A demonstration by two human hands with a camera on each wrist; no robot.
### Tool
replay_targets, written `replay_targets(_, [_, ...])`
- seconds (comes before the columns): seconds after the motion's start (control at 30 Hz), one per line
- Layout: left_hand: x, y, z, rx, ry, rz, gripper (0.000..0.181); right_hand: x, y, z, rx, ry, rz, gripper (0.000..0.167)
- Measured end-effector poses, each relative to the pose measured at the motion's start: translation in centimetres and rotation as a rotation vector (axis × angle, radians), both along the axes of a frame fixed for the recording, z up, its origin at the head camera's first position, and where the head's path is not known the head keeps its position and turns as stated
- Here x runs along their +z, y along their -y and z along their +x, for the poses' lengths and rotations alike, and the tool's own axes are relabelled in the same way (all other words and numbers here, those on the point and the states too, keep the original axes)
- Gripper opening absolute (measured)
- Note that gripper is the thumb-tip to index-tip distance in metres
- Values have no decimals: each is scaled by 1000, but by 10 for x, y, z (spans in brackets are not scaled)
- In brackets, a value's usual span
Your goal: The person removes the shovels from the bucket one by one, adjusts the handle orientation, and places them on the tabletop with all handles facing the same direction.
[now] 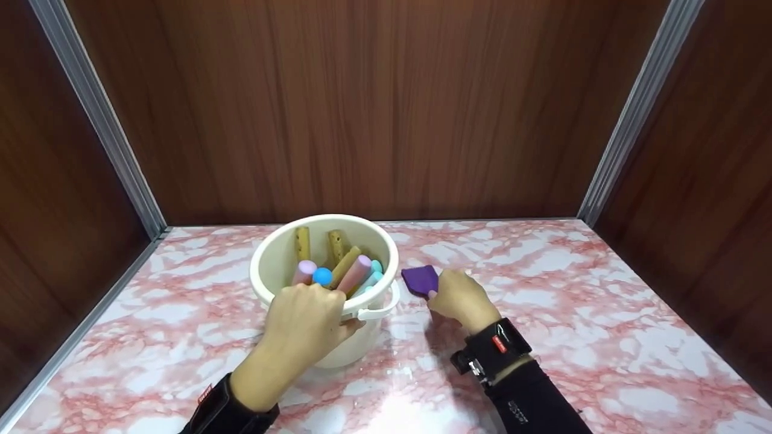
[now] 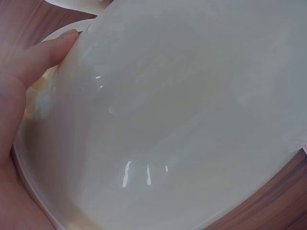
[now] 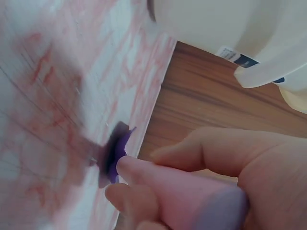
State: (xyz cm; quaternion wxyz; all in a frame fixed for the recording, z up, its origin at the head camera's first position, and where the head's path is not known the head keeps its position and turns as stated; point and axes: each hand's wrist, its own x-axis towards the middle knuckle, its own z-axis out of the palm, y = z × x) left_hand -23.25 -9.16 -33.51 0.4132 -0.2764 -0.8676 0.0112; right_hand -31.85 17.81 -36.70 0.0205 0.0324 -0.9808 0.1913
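A white bucket [image 1: 353, 343] stands on the marbled table, several long handles poking up inside it. My left hand [image 1: 310, 319] grips its near rim, fingers over the edge and thumb [image 2: 53, 52] along the outer wall. To the right of the bucket, my right hand [image 1: 464, 298] holds a utensil with a flat, flared purple head [image 1: 421, 280] and a thick pink handle [image 3: 172, 191] that ends in lilac. Its fingers wrap that handle, and the purple head is low over the tabletop. Whether the head touches the table I cannot tell.
Among the handles are a blue round-ended one [image 1: 322, 276], a pink one with a lilac tip [image 1: 356, 272] and a spotted brown one [image 1: 303, 242]. A white bucket handle [image 1: 380, 310] hangs at the rim's right. Wood-grain panels [image 1: 374, 108] enclose the table [image 1: 573, 337].
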Motion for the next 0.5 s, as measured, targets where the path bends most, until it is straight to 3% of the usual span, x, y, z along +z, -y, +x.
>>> replay_targets(0.33, [0, 0, 0, 7, -7, -4, 54, -8, 6, 0, 26, -6, 0, 15])
replay_targets(0.5, [0, 0, 0, 5, -14, -1, 53, -17, 10, -1, 34, -103, 32, 17])
